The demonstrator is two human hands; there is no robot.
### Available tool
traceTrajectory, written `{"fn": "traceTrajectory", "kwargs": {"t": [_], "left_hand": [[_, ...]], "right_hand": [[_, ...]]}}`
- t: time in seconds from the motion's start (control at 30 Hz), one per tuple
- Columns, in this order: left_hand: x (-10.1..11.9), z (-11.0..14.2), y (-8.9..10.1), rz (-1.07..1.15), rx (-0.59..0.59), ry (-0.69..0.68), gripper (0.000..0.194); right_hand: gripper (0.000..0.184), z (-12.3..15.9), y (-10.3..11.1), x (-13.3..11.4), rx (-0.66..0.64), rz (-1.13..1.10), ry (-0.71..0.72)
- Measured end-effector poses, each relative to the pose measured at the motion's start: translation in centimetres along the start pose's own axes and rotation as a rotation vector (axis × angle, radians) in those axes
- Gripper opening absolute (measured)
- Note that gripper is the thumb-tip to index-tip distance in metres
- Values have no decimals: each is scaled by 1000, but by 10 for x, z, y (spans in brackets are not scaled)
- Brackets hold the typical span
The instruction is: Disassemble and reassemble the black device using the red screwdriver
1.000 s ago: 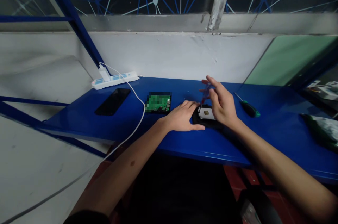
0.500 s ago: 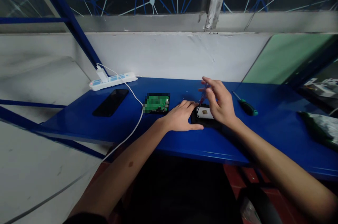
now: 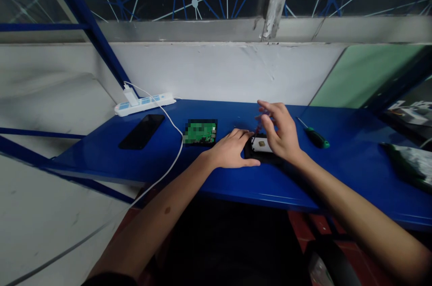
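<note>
white unit (image 3: 261,144) in black case (image 3: 264,156); left hand (image 3: 231,149) open on case; right hand (image 3: 282,131) grip round screwdriver (image 3: 258,130)

We're at a workshop bench, or something very like a small electronics repair spot: a blue desk (image 3: 162,160) pushed up to a scuffed pale wall (image 3: 209,70), blue metal frame (image 3: 104,52) rising at its side. And there's the giveaway, a bare green circuit board (image 3: 200,133) lying out, with a screwdriver (image 3: 315,136) over to the right. White power strip (image 3: 145,104) at the back, charger (image 3: 131,96) plugged in, worn window frame (image 3: 278,2) above, and red flooring (image 3: 303,227) peeking out below.
</note>
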State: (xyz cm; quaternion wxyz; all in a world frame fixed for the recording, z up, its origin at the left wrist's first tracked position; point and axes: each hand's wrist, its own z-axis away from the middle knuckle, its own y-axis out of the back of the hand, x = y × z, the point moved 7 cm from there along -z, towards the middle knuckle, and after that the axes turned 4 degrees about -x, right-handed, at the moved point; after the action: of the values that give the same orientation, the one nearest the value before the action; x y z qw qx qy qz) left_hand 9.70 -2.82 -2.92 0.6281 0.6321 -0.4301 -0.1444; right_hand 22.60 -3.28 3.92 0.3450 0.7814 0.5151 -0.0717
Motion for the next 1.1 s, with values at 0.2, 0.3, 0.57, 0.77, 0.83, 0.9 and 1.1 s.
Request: {"fn": "traceTrajectory", "kwargs": {"t": [0.2,0.3,0.57,0.77,0.83,0.9,1.1], "left_hand": [[-2,0,-1,1,-4,-3,87],[-1,0,-1,-11,-12,6,86],[-2,0,-3,-15,-10,8,86],[-1,0,-2,-10,-9,2,84],[-1,0,-2,-13,-11,5,85],[-1,0,-2,-16,-12,9,85],[0,0,-1,-9,-13,12,84]], "right_hand": [[48,1,-3,2,-24,-67,34],[44,1,-3,3,1,-25,20],[33,0,1,3,39,-2,-11],[44,1,-4,2,-27,-44,18],[43,1,-4,3,-11,-23,1],[39,0,-2,4,16,13,-13],[34,0,-1,4,12,5,-31]]}}
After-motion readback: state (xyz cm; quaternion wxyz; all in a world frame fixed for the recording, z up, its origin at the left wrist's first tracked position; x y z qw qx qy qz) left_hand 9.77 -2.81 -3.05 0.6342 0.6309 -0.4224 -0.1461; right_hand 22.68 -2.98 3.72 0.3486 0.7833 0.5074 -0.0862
